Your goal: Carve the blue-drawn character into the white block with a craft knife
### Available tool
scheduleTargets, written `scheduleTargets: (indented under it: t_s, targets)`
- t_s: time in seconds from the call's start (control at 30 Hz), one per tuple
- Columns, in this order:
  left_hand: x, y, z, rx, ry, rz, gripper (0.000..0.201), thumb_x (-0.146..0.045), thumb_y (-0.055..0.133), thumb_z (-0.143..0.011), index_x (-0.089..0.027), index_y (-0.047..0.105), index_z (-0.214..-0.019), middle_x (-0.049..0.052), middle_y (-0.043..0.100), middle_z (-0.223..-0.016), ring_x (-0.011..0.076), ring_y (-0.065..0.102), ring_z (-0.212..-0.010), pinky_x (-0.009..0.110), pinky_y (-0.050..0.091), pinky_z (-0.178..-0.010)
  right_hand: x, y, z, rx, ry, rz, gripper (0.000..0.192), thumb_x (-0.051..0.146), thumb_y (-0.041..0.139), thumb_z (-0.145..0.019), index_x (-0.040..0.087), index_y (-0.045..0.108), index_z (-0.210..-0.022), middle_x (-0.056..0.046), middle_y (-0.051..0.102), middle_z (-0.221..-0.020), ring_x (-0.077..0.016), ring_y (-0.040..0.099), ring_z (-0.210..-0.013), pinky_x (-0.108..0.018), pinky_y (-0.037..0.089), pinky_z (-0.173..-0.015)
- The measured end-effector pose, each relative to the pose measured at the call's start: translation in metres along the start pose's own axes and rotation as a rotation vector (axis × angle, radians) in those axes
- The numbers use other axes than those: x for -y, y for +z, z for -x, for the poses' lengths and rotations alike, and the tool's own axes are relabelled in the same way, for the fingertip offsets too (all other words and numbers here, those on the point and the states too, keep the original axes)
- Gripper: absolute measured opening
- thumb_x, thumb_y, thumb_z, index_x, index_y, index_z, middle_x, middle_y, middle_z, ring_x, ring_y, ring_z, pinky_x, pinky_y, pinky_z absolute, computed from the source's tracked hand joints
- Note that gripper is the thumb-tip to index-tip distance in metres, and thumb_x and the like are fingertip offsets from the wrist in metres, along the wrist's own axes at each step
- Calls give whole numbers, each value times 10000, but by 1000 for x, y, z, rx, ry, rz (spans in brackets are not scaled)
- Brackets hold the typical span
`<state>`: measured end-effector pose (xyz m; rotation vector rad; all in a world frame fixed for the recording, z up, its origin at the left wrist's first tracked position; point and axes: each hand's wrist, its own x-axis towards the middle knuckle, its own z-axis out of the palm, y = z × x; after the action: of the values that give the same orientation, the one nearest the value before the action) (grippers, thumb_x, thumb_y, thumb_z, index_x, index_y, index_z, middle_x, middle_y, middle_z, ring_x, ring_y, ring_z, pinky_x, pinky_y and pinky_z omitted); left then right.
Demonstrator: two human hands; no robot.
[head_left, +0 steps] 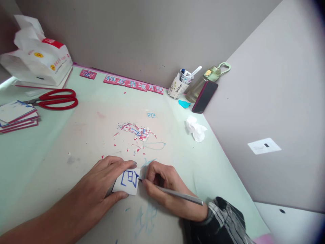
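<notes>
Our right hand pinches a slim metal knife, tip toward ten o'clock; our left hand pinches the flat white tile.

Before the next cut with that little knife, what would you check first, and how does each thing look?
1. Left hand pins the small white block flat on the table: ok.
2. Right hand grips the thin metal knife like a pen: ok.
3. Knife tip sits at the block's right edge, beside the blue drawn lines: ok.
4. Left fingertips clear of the blade's path: cannot tell; they lie close to the tip.
5. Shavings lie apart from the block, farther up the table: ok.
6. Red scissors lie out of the way at far left: ok.
</notes>
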<state>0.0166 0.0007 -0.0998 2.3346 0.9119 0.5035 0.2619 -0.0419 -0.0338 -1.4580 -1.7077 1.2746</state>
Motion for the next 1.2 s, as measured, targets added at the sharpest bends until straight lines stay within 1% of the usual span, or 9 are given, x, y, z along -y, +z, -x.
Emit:
scheduleTargets:
  t_s: [0.23, 0.3, 0.43, 0.53, 0.77, 0.93, 1.2]
  targets:
    - [-6, 2, 1, -39, -51, 20, 526, -314, 654, -946, -359, 503, -1449, 14, 642, -1363, 275, 585, -1271, 398, 526, -1050, -2, 1, 1, 7, 2, -17, 208, 177, 605, -860, 222, 446, -734, 60, 469, -668, -92, 387, -591, -233, 310, -522]
    - [-7, 1, 1, -35, -45, 25, 520, -321, 663, -939, -355, 522, -1438, 15, 657, -1350, 277, 605, -1252, 396, 537, -1038, -2, 1, 2, 13, 3, -21, 210, 183, 601, -862, 224, 440, -734, 60, 462, -665, -93, 383, -590, -234, 311, -526]
    - [-7, -1, 0, -38, -36, 37, 520, -311, 663, -937, -372, 520, -1434, 10, 670, -1327, 277, 619, -1242, 409, 549, -1030, -1, 2, 2, 15, -9, -7, 216, 181, 593, -858, 228, 428, -726, 54, 465, -668, -98, 386, -593, -243, 315, -543]
    - [-8, 0, 0, -42, -64, 56, 509, -318, 651, -942, -370, 518, -1431, 26, 655, -1333, 290, 607, -1253, 431, 550, -1030, -1, 2, 3, 17, -24, 1, 225, 176, 594, -852, 232, 420, -722, 52, 469, -671, -103, 395, -599, -250, 319, -554]
    - [-9, 2, 0, -35, -71, 62, 519, -313, 665, -934, -381, 512, -1425, 14, 648, -1344, 280, 596, -1274, 428, 537, -1051, 1, 3, 4, 5, -30, 7, 226, 169, 599, -838, 231, 420, -714, 56, 476, -669, -100, 403, -600, -258, 330, -583]
    - [-10, 0, -1, -70, -67, 61, 476, -337, 673, -925, -352, 571, -1389, 25, 679, -1316, 291, 619, -1251, 415, 567, -1011, 1, 5, 5, -5, -42, 22, 229, 166, 601, -841, 233, 424, -713, 60, 474, -656, -102, 406, -593, -255, 333, -583]
    - [-10, 3, 0, -62, -87, 75, 494, -370, 673, -930, -363, 555, -1410, 32, 665, -1336, 299, 608, -1262, 433, 554, -1035, 1, 6, 6, -3, -46, 35, 218, 164, 599, -835, 231, 433, -710, 56, 487, -655, -104, 420, -586, -256, 347, -588]
